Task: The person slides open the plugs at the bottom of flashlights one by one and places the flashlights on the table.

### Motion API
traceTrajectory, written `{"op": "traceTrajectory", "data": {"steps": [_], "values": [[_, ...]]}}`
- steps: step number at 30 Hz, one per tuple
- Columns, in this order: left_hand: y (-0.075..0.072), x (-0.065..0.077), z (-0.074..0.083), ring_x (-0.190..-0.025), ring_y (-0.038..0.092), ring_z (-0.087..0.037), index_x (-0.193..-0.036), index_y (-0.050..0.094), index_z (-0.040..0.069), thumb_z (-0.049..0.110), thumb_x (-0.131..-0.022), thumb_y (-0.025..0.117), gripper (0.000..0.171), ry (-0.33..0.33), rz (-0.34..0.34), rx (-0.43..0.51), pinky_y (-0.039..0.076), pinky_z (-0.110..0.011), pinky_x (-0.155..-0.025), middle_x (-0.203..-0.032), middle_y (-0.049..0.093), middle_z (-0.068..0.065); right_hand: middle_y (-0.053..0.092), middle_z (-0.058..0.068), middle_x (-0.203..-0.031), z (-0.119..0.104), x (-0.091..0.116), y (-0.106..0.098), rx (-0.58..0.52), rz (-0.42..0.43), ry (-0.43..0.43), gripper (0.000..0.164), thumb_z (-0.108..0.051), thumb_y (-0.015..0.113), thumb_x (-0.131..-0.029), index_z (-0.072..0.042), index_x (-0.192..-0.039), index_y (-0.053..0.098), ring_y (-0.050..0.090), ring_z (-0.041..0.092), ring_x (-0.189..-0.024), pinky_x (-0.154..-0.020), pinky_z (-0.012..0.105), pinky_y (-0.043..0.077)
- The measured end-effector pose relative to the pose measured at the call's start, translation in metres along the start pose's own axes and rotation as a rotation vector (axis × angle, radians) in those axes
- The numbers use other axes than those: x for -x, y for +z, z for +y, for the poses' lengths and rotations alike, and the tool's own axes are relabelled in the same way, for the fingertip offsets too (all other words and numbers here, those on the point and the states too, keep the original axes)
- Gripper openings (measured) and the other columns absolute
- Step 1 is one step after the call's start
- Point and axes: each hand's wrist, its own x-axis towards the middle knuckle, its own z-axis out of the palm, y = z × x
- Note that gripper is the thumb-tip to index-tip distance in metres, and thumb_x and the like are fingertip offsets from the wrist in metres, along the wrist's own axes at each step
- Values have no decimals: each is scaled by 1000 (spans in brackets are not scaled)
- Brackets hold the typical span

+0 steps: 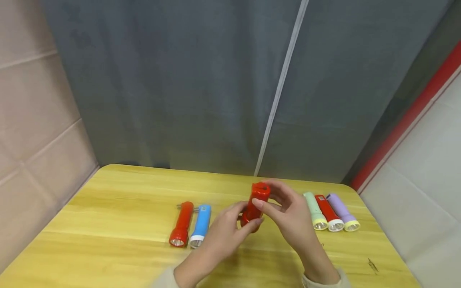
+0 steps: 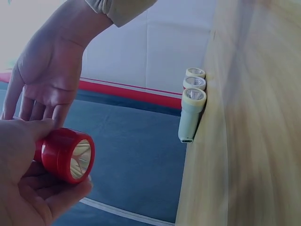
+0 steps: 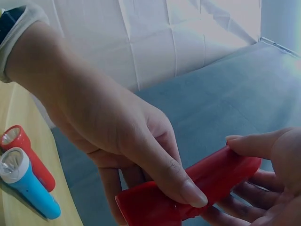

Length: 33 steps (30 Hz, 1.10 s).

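Note:
A red flashlight [image 1: 257,205] is held up over the table, its tail end tilted upward. My left hand [image 1: 224,231] grips it near the lamp end, thumb across the front. The clear lens and wide red head [image 2: 61,154] show between the thumb and fingers in the left wrist view. Higher on the body, my right hand [image 1: 296,219] pinches the tail end, with the thumb along the near side and the fingers behind. In the right wrist view, the smooth red barrel [image 3: 218,176] spans both hands.
Left of the hands, another red flashlight [image 1: 183,220] and a blue flashlight [image 1: 203,221] lie side by side, metal prongs sticking out. At the right lie pale green [image 1: 315,208], red-and-white [image 1: 327,209] and purple [image 1: 340,207] flashlights. A grey curtain [image 1: 180,88] hangs behind the wooden table [image 1: 108,224].

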Motion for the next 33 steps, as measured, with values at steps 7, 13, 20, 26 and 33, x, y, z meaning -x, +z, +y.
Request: {"op": "traceTrajectory", "data": {"steps": [7, 13, 20, 26, 33], "values": [[-5, 4, -1, -92, 66, -6, -130, 66, 19, 43, -96, 66, 41, 31, -16, -25, 58, -21, -83, -115, 74, 3, 69, 11, -129, 2, 3, 2, -8, -49, -11, 49, -14, 79, -88, -11, -134, 62, 67, 15, -114, -92, 29, 58], [-9, 6, 1, -97, 70, -11, -128, 68, 22, 46, -96, 63, 40, 42, -37, 26, 59, -20, -83, -117, 75, 2, 71, 14, -127, 1, 4, 0, 0, -74, -8, 46, -15, 77, -90, -9, -133, 63, 72, 15, -108, -92, 26, 58], [-9, 6, 4, -105, 71, -14, -134, 65, 19, 44, -99, 61, 43, 36, -91, 20, 61, -29, -87, -123, 72, 0, 70, 15, -127, 0, 5, -5, 14, -82, -27, 45, -13, 76, -91, -6, -133, 62, 72, 15, -108, -92, 24, 58], [-13, 7, 8, -105, 72, -15, -136, 64, 18, 46, -100, 57, 46, 37, -131, -1, 61, -28, -87, -124, 72, -1, 69, 14, -128, -1, 4, -7, 30, -83, -19, 46, -15, 76, -91, -6, -133, 62, 72, 20, -112, -93, 27, 58], [-14, 8, 10, -107, 70, -15, -139, 61, 18, 46, -102, 53, 47, 54, -151, -38, 60, -31, -91, -125, 72, -1, 70, 13, -127, -2, 6, -8, 40, -72, -4, 45, -16, 76, -91, -8, -133, 63, 72, 24, -112, -92, 27, 59]]}}
